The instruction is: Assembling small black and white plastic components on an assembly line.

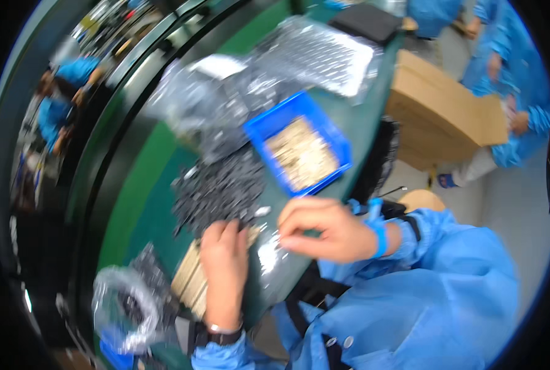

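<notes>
My left hand (224, 262) lies over several beige strips (191, 280) set side by side on the green table. Its fingers are stretched forward and slightly apart, with the tips at the near edge of a heap of small black pieces (219, 188). To the right, my right hand (330, 231) hangs over the table edge with thumb and forefinger drawn together; whatever may be between them is too small and blurred to name. Beyond it stands a blue tray (275, 169) partly filled with small pale gold pieces (305, 154).
Clear plastic bags (204, 98) and a bubbled clear sheet (324, 55) lie beyond the heap. At the lower left is an open plastic bag (124, 302) with dark contents. A cardboard box (441, 102) stands off the table's right side, near a person in blue (509, 55).
</notes>
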A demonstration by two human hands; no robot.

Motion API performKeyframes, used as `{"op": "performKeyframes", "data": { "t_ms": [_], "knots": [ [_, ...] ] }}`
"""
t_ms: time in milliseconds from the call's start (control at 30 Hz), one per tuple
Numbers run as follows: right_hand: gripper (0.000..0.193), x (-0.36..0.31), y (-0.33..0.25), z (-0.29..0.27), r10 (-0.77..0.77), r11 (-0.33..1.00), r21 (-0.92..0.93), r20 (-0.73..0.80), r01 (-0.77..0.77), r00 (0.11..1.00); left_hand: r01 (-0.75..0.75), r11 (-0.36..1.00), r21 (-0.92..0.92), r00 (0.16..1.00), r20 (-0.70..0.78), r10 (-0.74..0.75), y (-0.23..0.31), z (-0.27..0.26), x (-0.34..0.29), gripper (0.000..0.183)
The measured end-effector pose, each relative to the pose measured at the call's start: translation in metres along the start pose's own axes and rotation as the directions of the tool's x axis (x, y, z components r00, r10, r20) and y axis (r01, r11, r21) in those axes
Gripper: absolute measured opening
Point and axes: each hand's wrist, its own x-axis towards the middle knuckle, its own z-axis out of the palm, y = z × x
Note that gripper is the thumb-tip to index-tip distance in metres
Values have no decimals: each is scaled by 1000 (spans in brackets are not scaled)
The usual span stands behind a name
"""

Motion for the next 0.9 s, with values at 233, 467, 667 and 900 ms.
{"op": "performKeyframes", "data": {
  "t_ms": [233,467,667,900],
  "knots": [
    [12,-1,2,20,68,977,201,14,-69,998,95,983,-155,987,-114,-114,-20,0,-16,11],
    [9,-2,0,13,-14,987,159,-46,21,999,481,520,-705,822,158,-547,-13,-21,-23,6],
    [26,3,0,36,-237,968,70,-62,241,970,252,-496,-831,753,491,-439,34,-40,-51,11],
    [42,4,-1,60,-378,924,47,-24,379,925,144,-589,-796,674,514,-531,69,-37,-74,17]
  ]
}}
